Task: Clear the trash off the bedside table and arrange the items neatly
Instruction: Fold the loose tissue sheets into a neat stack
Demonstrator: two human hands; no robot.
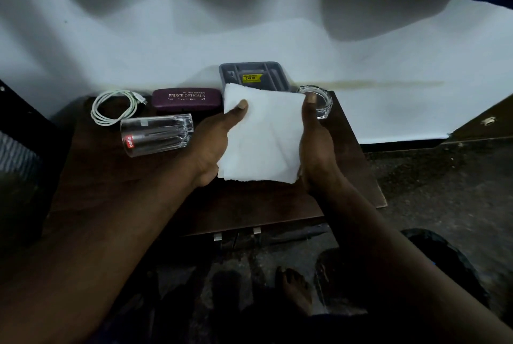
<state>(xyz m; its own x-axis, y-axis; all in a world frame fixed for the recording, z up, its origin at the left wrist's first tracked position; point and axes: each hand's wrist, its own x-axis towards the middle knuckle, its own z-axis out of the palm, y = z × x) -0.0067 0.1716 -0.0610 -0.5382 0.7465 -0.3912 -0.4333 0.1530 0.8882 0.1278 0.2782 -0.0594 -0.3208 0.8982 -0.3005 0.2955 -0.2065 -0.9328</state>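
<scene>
A white paper napkin [263, 132] is held flat above the dark wooden bedside table [116, 185]. My left hand [213, 143] grips its left edge, thumb on top. Along its right edge my right hand [316, 146] holds it, also with the thumb on top. A clear drinking glass [156, 134] with a red label lies on its side to the left. Behind it sit a coiled white cable [113, 106] and a maroon spectacle case [186, 98]. A grey divided tray [254, 77] stands at the back, partly hidden by the napkin. A small clear glass dish [323, 102] shows behind my right thumb.
A white sheet on the bed [249, 24] rises behind the table. A black-lined bin [449, 260] stands on the speckled floor at lower right. My bare foot [294, 288] is below the table's front edge. A dark object fills the far left.
</scene>
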